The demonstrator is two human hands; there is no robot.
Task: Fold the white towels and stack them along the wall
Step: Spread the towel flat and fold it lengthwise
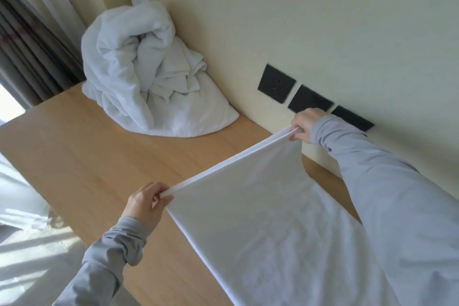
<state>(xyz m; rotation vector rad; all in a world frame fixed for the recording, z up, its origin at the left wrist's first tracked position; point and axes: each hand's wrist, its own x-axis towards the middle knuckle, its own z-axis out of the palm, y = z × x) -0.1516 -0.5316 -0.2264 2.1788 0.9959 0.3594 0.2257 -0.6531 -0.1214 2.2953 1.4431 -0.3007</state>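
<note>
The pale wooden tabletop [87,156] bears a smooth white towel [260,218], its far edge lifted taut; a crumpled white towel heap [139,77] sits against the wall [323,20]; left hand [146,204] and right hand [305,126] each pinch 1 corner; a slipped pinch would likely skew the fold.

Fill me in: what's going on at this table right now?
A person in grey sleeves holds a white towel stretched taut between both hands. The left hand pinches one corner over the wooden table, and the right hand grips the other corner close to the wall. The rest of the towel drapes down toward the person. A crumpled heap of towels sits in the corner against the wall. No folded stack is in view.
</note>
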